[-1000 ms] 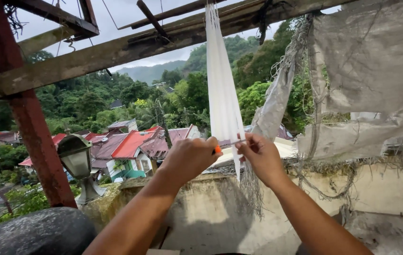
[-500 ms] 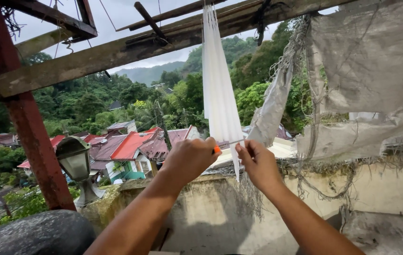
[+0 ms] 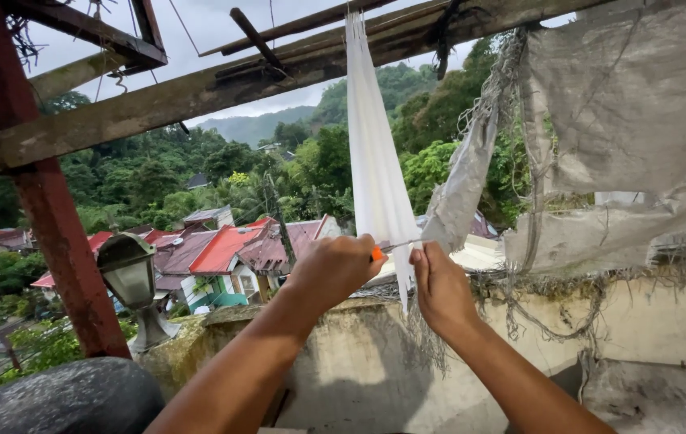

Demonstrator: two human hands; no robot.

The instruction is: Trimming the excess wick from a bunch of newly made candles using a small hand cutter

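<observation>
Left hand (image 3: 335, 269) fingers curl tight around an orange-handled thin metal blade (image 3: 387, 248); right hand (image 3: 439, 285) fingers pinch the smooth white hanging cloth strip (image 3: 377, 173) just above them.

There is one view only, from a camera on the person's head, so nothing is shared with a second angle. It faces forward and slightly upward, out over a weathered concrete parapet (image 3: 359, 362) toward roofs and wooded hills. Both forearms run up from the bottom edge, and the left hand (image 3: 335, 269) and right hand (image 3: 439, 289) sit close to the lens, near the centre. Rough timber beams (image 3: 198, 92) cross overhead. The far valley looks hazy, perhaps from low cloud.
</observation>
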